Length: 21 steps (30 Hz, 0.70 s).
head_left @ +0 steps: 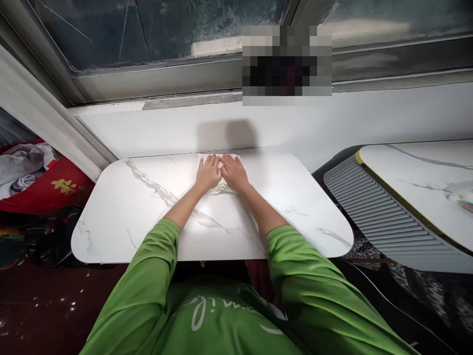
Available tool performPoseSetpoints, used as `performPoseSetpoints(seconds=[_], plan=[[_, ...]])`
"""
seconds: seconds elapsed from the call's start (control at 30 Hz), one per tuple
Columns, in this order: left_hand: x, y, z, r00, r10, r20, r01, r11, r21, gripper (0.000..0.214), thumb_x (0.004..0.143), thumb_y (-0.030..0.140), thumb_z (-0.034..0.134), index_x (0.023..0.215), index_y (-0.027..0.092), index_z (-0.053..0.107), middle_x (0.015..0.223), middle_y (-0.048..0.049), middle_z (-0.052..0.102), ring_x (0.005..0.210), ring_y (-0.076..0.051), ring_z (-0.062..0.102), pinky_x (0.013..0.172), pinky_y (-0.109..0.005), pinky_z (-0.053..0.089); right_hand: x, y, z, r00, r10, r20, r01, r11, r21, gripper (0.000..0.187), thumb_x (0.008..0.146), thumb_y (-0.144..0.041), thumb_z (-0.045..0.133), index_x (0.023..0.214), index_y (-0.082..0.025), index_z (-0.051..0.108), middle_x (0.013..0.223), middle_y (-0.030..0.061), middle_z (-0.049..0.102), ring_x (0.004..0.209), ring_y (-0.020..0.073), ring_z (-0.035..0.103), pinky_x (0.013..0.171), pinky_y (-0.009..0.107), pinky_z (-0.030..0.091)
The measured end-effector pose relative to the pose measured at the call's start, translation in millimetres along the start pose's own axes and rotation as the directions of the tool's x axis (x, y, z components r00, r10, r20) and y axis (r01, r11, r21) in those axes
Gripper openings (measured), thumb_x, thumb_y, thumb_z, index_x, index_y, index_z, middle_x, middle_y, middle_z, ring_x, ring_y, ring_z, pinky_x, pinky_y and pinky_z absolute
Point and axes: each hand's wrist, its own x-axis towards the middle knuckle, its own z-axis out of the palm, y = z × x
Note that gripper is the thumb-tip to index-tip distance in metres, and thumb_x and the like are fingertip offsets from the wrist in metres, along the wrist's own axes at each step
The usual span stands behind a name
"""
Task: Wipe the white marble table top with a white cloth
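Note:
A small white cloth with a ruffled near edge lies at the far side of the marble-patterned table. Flat on top of it, my left hand has its fingers stretched out and pointing away from me. Beside it my right hand rests on the cloth in the same way, fingers extended. Both thumbs meet in the middle. Most of the cloth is hidden beneath the two hands, so its full shape cannot be made out.
A white wall and a window frame rise just behind the table. To the right stands a second marble-topped piece with a ribbed side. A red bag with grey and white fabric sits at the left.

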Motion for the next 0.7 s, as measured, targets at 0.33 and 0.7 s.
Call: performPoseSetpoints(seconds=[0.33,0.7], plan=[[-45,70,14.3,0.997,0.071,-0.039,-0.071,0.997,0.01,0.052,0.097,0.028,0.028,0.141,0.001,0.034,0.151,-0.0183,0.029,0.142,-0.028,0.023,0.115,-0.05,0.016,-85,44,-16,0.997,-0.033,-0.064,0.039,0.995,0.09,0.05,0.094,-0.026,0.024,0.135,-0.011,0.049,0.144,0.0132,0.045,0.136,0.0228,0.037,0.114,0.047,0.024],[-33,184,37.6,0.963,0.268,0.028,-0.267,0.963,-0.031,0.058,0.096,0.032,0.029,0.142,-0.003,0.031,0.15,-0.0222,0.029,0.141,-0.032,0.023,0.114,-0.052,0.017,-147,163,-57,0.999,0.045,0.03,-0.048,0.993,0.106,0.055,0.087,-0.036,0.038,0.137,-0.016,0.047,0.142,0.0114,0.048,0.135,0.0252,0.039,0.111,0.048,0.031]])
